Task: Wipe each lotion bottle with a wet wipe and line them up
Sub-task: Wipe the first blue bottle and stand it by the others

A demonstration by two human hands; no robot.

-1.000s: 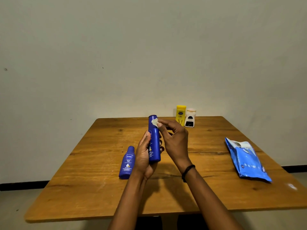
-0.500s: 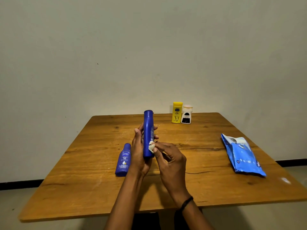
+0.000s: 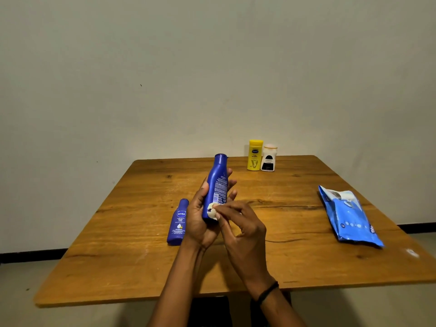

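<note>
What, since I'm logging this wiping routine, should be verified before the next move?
1. Left hand grips the tall blue plastic lotion bottle, cap up: ok.
2. Right hand fingers pinch the small white wet wipe against that bottle's lower end: ok.
3. Whole bottle wiped: cannot tell.
4. Yellow plastic bottle and white plastic bottle stand side by side at the wooden table's far edge: ok.
5. Small blue Nivea bottle in line: not ok, it lies flat near the left hand.
</note>
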